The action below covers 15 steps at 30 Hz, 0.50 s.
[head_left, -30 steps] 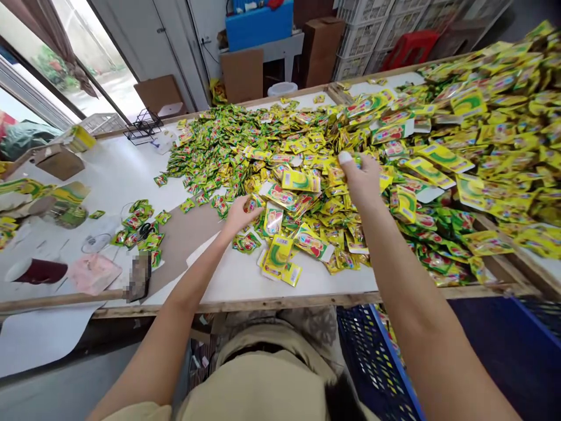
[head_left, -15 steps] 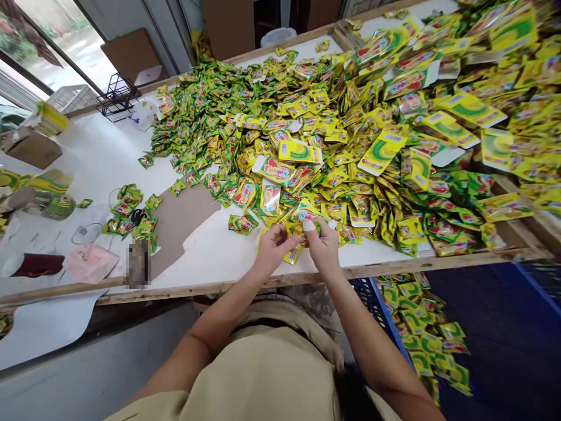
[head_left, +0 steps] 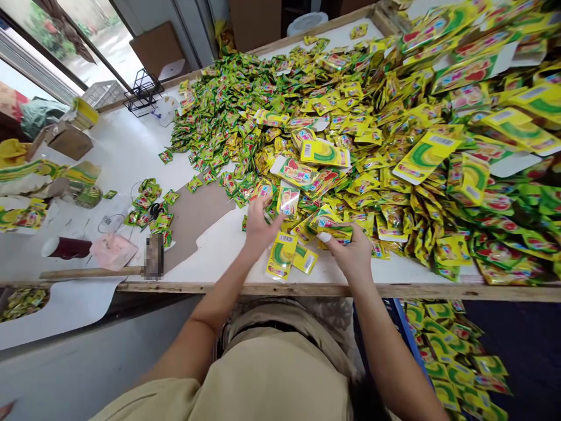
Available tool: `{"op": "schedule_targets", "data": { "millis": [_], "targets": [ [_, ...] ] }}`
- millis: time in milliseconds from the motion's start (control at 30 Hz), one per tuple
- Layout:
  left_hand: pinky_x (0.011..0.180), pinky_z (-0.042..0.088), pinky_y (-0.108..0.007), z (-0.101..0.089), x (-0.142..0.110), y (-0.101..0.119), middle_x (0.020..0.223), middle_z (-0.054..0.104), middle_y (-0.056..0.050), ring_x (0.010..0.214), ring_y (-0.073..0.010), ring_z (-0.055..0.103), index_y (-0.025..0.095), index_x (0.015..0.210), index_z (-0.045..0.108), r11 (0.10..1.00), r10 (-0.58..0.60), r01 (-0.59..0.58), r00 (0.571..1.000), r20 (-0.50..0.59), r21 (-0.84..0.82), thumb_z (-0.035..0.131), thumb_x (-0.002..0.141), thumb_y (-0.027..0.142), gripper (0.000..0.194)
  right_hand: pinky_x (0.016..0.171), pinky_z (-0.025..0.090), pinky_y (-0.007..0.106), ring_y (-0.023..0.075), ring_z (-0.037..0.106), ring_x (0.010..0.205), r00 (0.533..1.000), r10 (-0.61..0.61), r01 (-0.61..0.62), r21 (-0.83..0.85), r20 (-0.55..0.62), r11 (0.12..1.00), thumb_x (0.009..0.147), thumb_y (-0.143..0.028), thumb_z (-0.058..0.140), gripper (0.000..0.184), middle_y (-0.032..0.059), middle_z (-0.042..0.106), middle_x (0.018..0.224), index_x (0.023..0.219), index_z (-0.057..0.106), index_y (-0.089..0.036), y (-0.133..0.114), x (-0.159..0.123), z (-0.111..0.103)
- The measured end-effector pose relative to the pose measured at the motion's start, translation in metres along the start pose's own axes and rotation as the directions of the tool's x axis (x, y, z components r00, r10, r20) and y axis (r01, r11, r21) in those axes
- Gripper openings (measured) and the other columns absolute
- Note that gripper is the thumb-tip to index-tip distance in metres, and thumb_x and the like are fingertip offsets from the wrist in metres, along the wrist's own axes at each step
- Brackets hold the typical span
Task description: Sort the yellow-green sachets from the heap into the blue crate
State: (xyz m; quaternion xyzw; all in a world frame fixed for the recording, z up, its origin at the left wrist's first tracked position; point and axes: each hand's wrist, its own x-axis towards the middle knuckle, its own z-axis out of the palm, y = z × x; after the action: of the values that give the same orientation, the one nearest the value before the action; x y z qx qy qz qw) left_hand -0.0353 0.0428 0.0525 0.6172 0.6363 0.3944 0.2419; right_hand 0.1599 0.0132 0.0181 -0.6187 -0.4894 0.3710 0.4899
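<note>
My right hand (head_left: pixel 354 255) pinches a yellow-green packet (head_left: pixel 328 220) with red and pink print between thumb and fingers, just above the table's front part. To the left, my left hand (head_left: pixel 259 227) has its fingers apart and holds nothing that I can see; its fingertips reach the near edge of the packet pile. Between the hands a yellow card with a barcode (head_left: pixel 280 257) lies flat on the white tabletop. It partly covers a second yellow card (head_left: pixel 307 261). Beyond my left fingertips a card with a clear pocket (head_left: pixel 288 200) leans on the heap.
A large heap of small green and yellow sachets (head_left: pixel 228 111) spreads over the table. On the left lie a hammer (head_left: pixel 94 272), a dark red cup (head_left: pixel 68 247), a pink bag (head_left: pixel 113 251) and black scissors (head_left: pixel 155 210). Below right, a blue crate (head_left: pixel 409 333) holds more packets.
My hands were together over a packet; now they are apart. The left has moved up and left and opened, the right still grips a packet. The view has shifted slightly.
</note>
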Motion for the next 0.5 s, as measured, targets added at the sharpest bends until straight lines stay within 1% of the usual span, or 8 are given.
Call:
{"op": "schedule_targets", "data": {
  "millis": [33, 67, 100, 167, 233, 300, 400, 500],
  "targets": [
    [0.098, 0.04, -0.041, -0.004, 0.016, -0.007, 0.126, 0.049, -0.014, 0.119, -0.0274, 0.046, 0.02, 0.125, 0.044, 0.99, 0.001, 0.008, 0.998, -0.062, 0.138, 0.067, 0.075, 0.04, 0.058, 0.066, 0.046, 0.033, 0.0208, 0.058, 0.072, 0.998, -0.001, 0.001, -0.004, 0.056, 1.0, 0.063, -0.049, 0.074, 0.037, 0.0025, 0.065, 0.078, 0.082, 0.058, -0.022, 0.001, 0.001, 0.0],
    [0.101, 0.037, -0.045, -0.007, 0.03, -0.014, 0.129, 0.047, -0.015, 0.123, -0.0305, 0.042, 0.019, 0.127, 0.042, 0.966, -0.014, 0.037, 0.996, -0.091, 0.255, 0.069, 0.073, 0.042, 0.065, 0.065, 0.045, 0.033, 0.0204, 0.057, 0.07, 0.993, 0.002, -0.001, -0.007, 0.122, 1.0, 0.061, -0.049, 0.075, 0.039, 0.0019, 0.064, 0.077, 0.081, 0.057, -0.022, 0.001, 0.002, 0.001],
    [0.101, 0.035, -0.047, -0.008, 0.043, -0.02, 0.129, 0.047, -0.016, 0.123, -0.0328, 0.041, 0.019, 0.128, 0.043, 0.935, -0.036, 0.058, 0.997, -0.069, 0.349, 0.07, 0.071, 0.044, 0.068, 0.063, 0.045, 0.032, 0.0199, 0.056, 0.069, 0.983, 0.006, -0.005, -0.008, 0.181, 1.0, 0.06, -0.049, 0.075, 0.039, 0.0013, 0.063, 0.075, 0.081, 0.056, -0.022, 0.002, 0.001, 0.002],
    [0.1, 0.033, -0.048, -0.011, 0.061, -0.029, 0.124, 0.053, -0.013, 0.12, -0.0342, 0.042, 0.021, 0.124, 0.048, 0.879, -0.061, 0.063, 0.998, -0.019, 0.472, 0.068, 0.072, 0.045, 0.061, 0.063, 0.044, 0.032, 0.0192, 0.054, 0.067, 0.969, 0.014, -0.009, -0.018, 0.248, 1.0, 0.061, -0.048, 0.074, 0.039, 0.0004, 0.061, 0.074, 0.082, 0.055, -0.022, 0.003, -0.002, 0.002],
    [0.099, 0.033, -0.046, -0.014, 0.07, -0.033, 0.114, 0.059, -0.01, 0.114, -0.0319, 0.046, 0.023, 0.12, 0.053, 0.856, -0.039, 0.032, 0.999, 0.002, 0.515, 0.062, 0.078, 0.041, 0.047, 0.066, 0.044, 0.033, 0.0194, 0.054, 0.07, 0.972, 0.008, -0.006, -0.01, 0.235, 1.0, 0.062, -0.047, 0.073, 0.037, 0.0008, 0.06, 0.077, 0.081, 0.055, -0.021, 0.004, -0.004, 0.0],
    [0.097, 0.034, -0.043, -0.018, 0.071, -0.034, 0.106, 0.063, -0.008, 0.108, -0.0283, 0.05, 0.023, 0.122, 0.052, 0.866, 0.007, -0.004, 1.0, -0.003, 0.5, 0.055, 0.083, 0.035, 0.041, 0.074, 0.045, 0.036, 0.021, 0.056, 0.079, 0.983, -0.006, 0.001, 0.025, 0.182, 1.0, 0.063, -0.045, 0.073, 0.035, 0.0022, 0.061, 0.084, 0.081, 0.055, -0.021, 0.006, -0.005, -0.005],
    [0.096, 0.036, -0.04, -0.021, 0.068, -0.037, 0.108, 0.062, -0.01, 0.106, -0.0273, 0.051, 0.019, 0.129, 0.047, 0.884, 0.024, -0.044, 0.998, 0.049, 0.466, 0.056, 0.083, 0.036, 0.05, 0.078, 0.046, 0.038, 0.0235, 0.057, 0.088, 0.987, -0.003, -0.008, 0.067, 0.159, 0.998, 0.064, -0.046, 0.071, 0.035, 0.0042, 0.062, 0.093, 0.084, 0.054, -0.022, 0.005, -0.004, -0.008],
    [0.097, 0.036, -0.042, -0.018, 0.067, -0.041, 0.119, 0.058, -0.014, 0.113, -0.0308, 0.048, 0.017, 0.126, 0.05, 0.88, -0.037, -0.022, 0.993, 0.116, 0.475, 0.065, 0.076, 0.042, 0.058, 0.069, 0.049, 0.04, 0.0249, 0.059, 0.08, 0.982, 0.027, -0.03, 0.015, 0.186, 0.999, 0.067, -0.05, 0.067, 0.036, 0.0069, 0.063, 0.099, 0.088, 0.054, -0.024, 0.002, -0.008, -0.01]
  ]
}}
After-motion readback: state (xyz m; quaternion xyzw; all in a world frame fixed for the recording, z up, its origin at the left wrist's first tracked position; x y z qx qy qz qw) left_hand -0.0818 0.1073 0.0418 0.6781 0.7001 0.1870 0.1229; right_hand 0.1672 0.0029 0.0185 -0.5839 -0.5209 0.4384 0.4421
